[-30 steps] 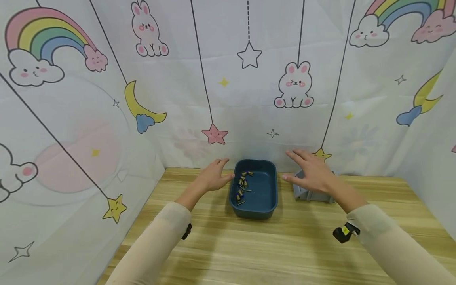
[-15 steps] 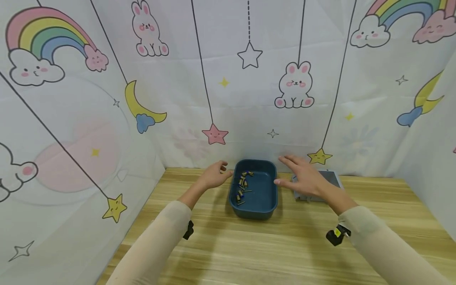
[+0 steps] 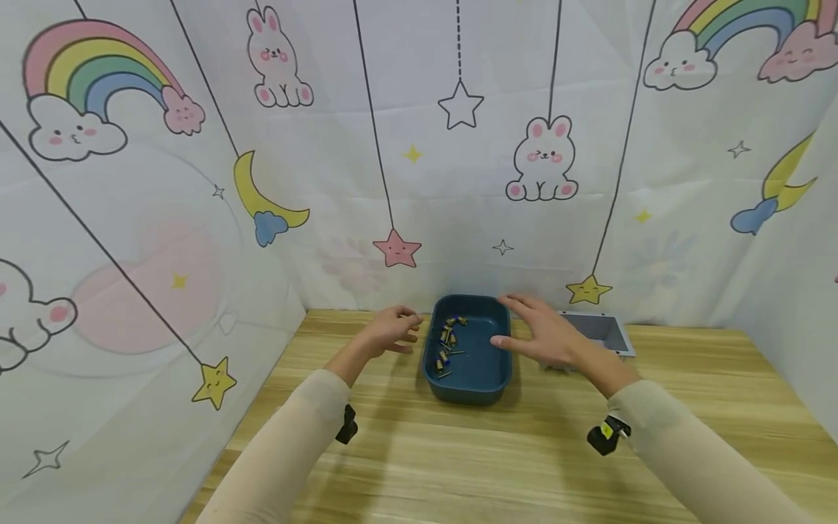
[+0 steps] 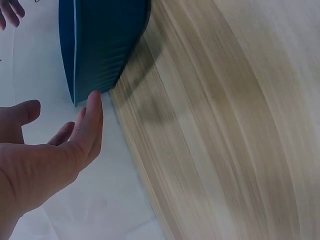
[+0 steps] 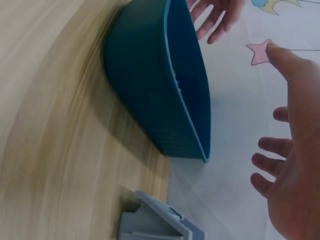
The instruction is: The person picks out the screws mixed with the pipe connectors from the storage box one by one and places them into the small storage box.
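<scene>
A dark blue plastic bin [image 3: 481,375] stands on the wooden table against the back curtain. Several small brass-coloured pieces with blue parts [image 3: 447,338] lie along its left side; their exact kind is too small to tell. My left hand [image 3: 390,332] hovers just left of the bin, fingers loosely bent and holding nothing. In the left wrist view, that hand [image 4: 55,155] hangs beside the bin's wall [image 4: 107,45]. My right hand [image 3: 545,336] is above the bin's right rim, fingers spread and nothing in them. The right wrist view shows this hand [image 5: 300,150] raised off the bin [image 5: 145,75].
A grey open-topped box [image 3: 605,331] sits right of the bin, partly behind my right hand. The wooden table [image 3: 445,466] extends toward me. A white curtain [image 3: 327,182] with printed cartoon figures encloses the back and sides.
My right hand has moved left, from over the grey box to the bin's right rim, uncovering more of the box. My left hand has drawn slightly back from the bin's left rim, its fingers more bent.
</scene>
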